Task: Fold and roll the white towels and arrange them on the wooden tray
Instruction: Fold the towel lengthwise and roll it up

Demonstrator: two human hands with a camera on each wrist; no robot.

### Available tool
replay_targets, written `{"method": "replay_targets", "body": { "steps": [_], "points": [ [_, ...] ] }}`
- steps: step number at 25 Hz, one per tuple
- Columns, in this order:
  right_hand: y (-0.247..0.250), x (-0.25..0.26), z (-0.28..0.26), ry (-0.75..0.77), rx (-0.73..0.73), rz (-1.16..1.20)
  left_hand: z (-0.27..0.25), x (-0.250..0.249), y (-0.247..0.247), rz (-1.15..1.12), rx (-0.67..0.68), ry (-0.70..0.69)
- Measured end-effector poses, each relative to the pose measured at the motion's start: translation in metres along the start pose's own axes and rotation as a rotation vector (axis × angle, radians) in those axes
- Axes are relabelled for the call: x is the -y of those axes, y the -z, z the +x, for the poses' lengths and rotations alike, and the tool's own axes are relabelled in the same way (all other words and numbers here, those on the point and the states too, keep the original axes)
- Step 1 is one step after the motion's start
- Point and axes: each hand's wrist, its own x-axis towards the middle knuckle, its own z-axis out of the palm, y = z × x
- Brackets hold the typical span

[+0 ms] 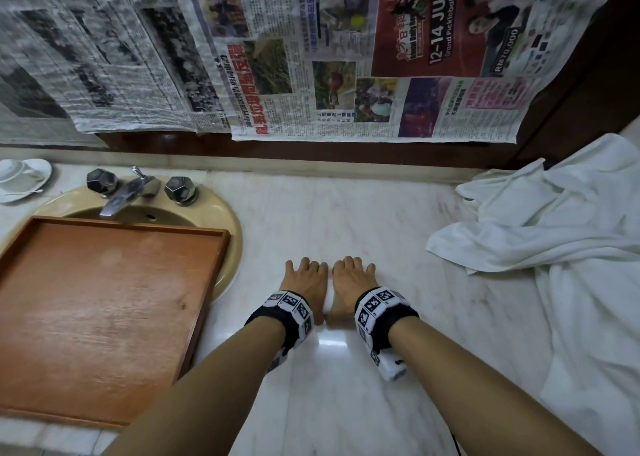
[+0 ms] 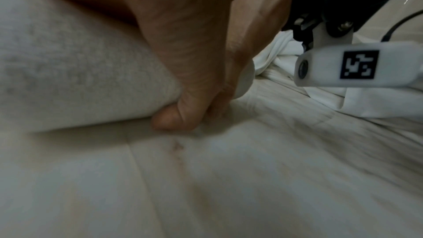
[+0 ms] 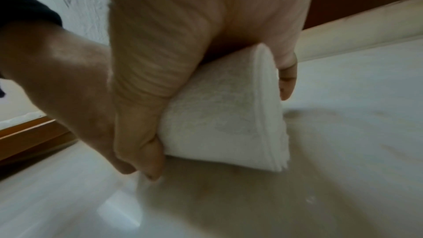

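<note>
Both hands, left hand and right hand, fingers curled round one rolled towel on counter. Tray bare; towel heap unfolded. Task barely begun.

White marble table, glossy, with a bright light glare near the front middle. Beige oval sink set into it at left, chrome faucet with two dark faceted knobs. White cup and saucer at far left corner. Low pale backsplash along the rear edge. Dark brown wood wall behind, mostly covered by taped-up newspaper sheets, one with a red ad page. Dim indoor lighting overall.
</note>
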Motion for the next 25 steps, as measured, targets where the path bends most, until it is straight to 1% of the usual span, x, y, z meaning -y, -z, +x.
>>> {"method": "replay_targets", "body": {
  "steps": [5,9,12,14,16,18,20,21,23,24,25],
  "points": [
    [-0.004,-0.003,-0.013,-0.070,0.035,0.131,-0.002,0.006,-0.002,-0.052,0.009,-0.066],
    [0.015,0.020,-0.033,-0.041,0.044,0.145,-0.031,0.029,0.014,-0.051,-0.014,-0.135],
    [0.029,0.062,-0.054,-0.019,-0.007,0.219,-0.075,0.068,0.026,-0.118,-0.021,-0.160],
    [0.040,0.099,-0.068,0.017,-0.053,0.196,-0.107,0.102,0.029,-0.173,-0.021,-0.165],
    [0.050,0.140,-0.078,0.059,-0.135,0.157,-0.137,0.140,0.025,-0.210,-0.029,-0.159],
    [0.049,0.181,-0.080,0.107,-0.231,0.215,-0.165,0.181,0.011,-0.282,-0.060,-0.114],
    [0.035,0.211,-0.079,0.122,-0.322,0.437,-0.188,0.209,-0.007,-0.373,-0.115,-0.052],
    [0.024,0.222,-0.077,0.108,-0.358,0.582,-0.197,0.218,-0.018,-0.476,-0.133,-0.002],
    [-0.005,0.238,-0.073,0.030,-0.370,0.819,-0.210,0.225,-0.044,-0.762,-0.125,0.143],
    [-0.023,0.242,-0.072,-0.021,-0.356,0.855,-0.213,0.224,-0.055,-0.869,-0.127,0.230],
    [-0.042,0.247,-0.072,-0.070,-0.341,0.831,-0.215,0.223,-0.067,-0.941,-0.129,0.299]
  ]
}}
